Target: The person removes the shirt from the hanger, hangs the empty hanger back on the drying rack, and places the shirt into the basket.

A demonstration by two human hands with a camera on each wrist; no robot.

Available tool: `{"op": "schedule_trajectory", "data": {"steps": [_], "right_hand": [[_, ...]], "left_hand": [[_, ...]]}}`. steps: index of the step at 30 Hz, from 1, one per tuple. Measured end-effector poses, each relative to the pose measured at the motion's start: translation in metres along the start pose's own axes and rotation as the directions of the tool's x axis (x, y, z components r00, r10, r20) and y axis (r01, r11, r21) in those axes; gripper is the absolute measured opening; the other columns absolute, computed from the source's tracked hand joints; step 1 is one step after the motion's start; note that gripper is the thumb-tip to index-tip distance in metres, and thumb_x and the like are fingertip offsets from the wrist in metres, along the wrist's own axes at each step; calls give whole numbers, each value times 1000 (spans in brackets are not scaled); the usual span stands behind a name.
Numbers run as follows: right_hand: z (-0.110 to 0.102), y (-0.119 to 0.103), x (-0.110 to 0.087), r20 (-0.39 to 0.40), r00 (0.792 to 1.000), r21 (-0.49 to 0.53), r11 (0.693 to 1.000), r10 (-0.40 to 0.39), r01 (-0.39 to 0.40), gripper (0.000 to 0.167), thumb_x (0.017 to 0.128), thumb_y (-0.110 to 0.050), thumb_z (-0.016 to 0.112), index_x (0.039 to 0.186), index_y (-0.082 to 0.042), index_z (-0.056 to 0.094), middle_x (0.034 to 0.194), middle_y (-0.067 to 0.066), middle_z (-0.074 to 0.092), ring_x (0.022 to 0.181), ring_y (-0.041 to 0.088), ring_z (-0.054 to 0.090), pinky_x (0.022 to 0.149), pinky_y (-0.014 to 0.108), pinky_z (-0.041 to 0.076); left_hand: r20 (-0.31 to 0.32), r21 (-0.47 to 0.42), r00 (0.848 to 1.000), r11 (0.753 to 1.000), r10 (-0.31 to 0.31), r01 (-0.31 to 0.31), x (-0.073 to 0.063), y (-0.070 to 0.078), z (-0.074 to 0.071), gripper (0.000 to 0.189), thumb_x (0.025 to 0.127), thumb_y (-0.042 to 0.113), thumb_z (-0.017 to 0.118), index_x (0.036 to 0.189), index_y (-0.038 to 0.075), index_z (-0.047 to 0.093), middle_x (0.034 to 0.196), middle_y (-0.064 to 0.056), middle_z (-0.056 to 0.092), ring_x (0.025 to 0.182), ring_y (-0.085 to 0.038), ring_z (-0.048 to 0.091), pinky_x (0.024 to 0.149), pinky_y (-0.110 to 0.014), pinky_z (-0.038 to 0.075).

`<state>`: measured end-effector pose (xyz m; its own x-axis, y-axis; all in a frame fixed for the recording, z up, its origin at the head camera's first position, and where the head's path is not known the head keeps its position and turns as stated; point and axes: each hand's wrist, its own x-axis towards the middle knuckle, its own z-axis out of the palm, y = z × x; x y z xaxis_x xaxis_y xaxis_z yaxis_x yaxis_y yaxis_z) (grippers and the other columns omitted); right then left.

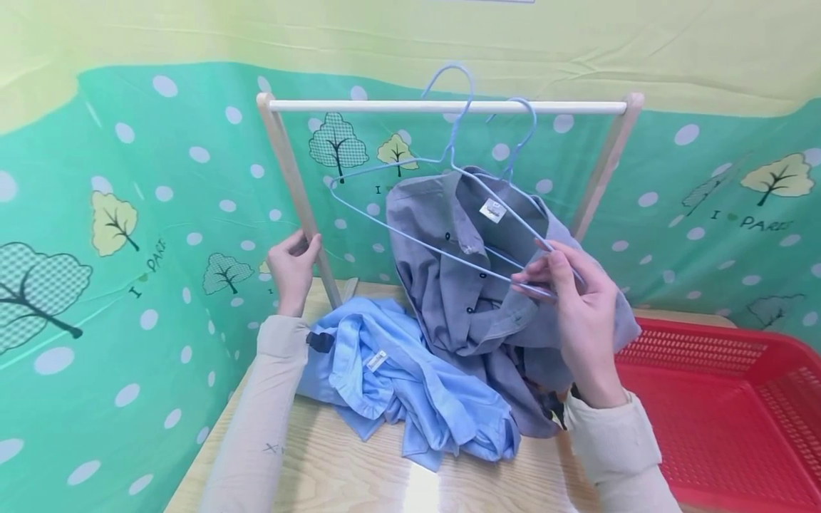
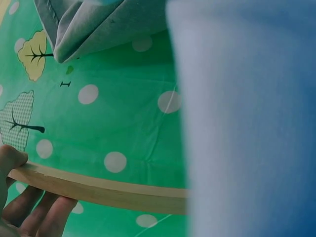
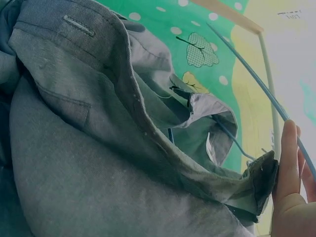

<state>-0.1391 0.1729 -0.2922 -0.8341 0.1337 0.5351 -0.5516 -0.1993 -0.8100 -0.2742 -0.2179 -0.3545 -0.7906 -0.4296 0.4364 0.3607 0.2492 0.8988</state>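
My left hand (image 1: 293, 269) grips the left wooden post of a clothes rack (image 1: 290, 160); the left wrist view has the thumb on one side of the wood (image 2: 98, 190) and fingers on the other. With my right hand (image 1: 585, 303) I pinch the right end of a bare blue wire hanger (image 1: 410, 236). Its hook rises above the rail; whether it rests there I cannot tell. Behind it, a grey button shirt (image 1: 423, 214) hangs on a second blue hanger (image 1: 527, 117), hooked over the rail. A light blue shirt (image 1: 410, 370) lies crumpled on the table, below the grey one.
A red plastic basket (image 1: 705, 413) stands at the right of the wooden table (image 1: 346, 470). Behind the rack hangs a green and yellow cloth (image 1: 212, 164) printed with trees and dots. In the left wrist view, blurred pale blue fabric (image 2: 247, 118) covers the right side.
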Motion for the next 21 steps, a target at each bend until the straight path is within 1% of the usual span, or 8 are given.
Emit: {"op": "schedule_trajectory", "data": {"steps": [6, 12, 14, 19, 21], "right_hand": [[2, 5, 0, 16, 1000, -45, 999, 3, -2, 30, 102, -15, 55, 124, 4, 63, 92, 15, 65, 82, 22, 74, 79, 37, 63], [5, 8, 2, 26, 1000, -6, 1000, -9, 9, 32, 102, -14, 54, 125, 8, 60, 90, 14, 66, 81, 22, 74, 77, 38, 63], [7, 9, 3, 25, 1000, 0, 1000, -11, 11, 33, 102, -14, 54, 126, 9, 59, 90, 14, 66, 81, 22, 74, 77, 38, 63], [10, 11, 5, 17, 1000, -12, 1000, -17, 17, 31, 102, -15, 55, 124, 5, 62, 89, 14, 67, 80, 21, 74, 76, 38, 63], [11, 12, 5, 16, 1000, -15, 1000, -19, 19, 30, 102, -16, 55, 124, 5, 63, 89, 14, 67, 80, 21, 74, 76, 39, 63]], "left_hand": [[-5, 1, 1000, 1000, 13, -13, 0, -2, 1, 30, 89, 21, 76, 116, 9, 73, 114, -19, 72, 101, -24, 73, 87, -24, 60], [-11, -11, 1000, 1000, 10, -10, 1, -2, 1, 29, 89, 21, 76, 115, 9, 74, 113, -19, 72, 97, -19, 73, 86, -24, 61], [-8, -15, 1000, 1000, 6, -6, 1, -1, 1, 29, 89, 20, 77, 115, 9, 74, 113, -20, 72, 97, -20, 73, 86, -24, 61], [-4, -7, 1000, 1000, 9, -9, 0, -1, 1, 29, 89, 19, 76, 116, 8, 73, 113, -20, 72, 99, -23, 73, 87, -25, 60], [-7, 1, 1000, 1000, 11, -11, 0, -2, 1, 29, 89, 19, 76, 115, 8, 73, 113, -19, 72, 98, -22, 73, 87, -25, 61]]}}
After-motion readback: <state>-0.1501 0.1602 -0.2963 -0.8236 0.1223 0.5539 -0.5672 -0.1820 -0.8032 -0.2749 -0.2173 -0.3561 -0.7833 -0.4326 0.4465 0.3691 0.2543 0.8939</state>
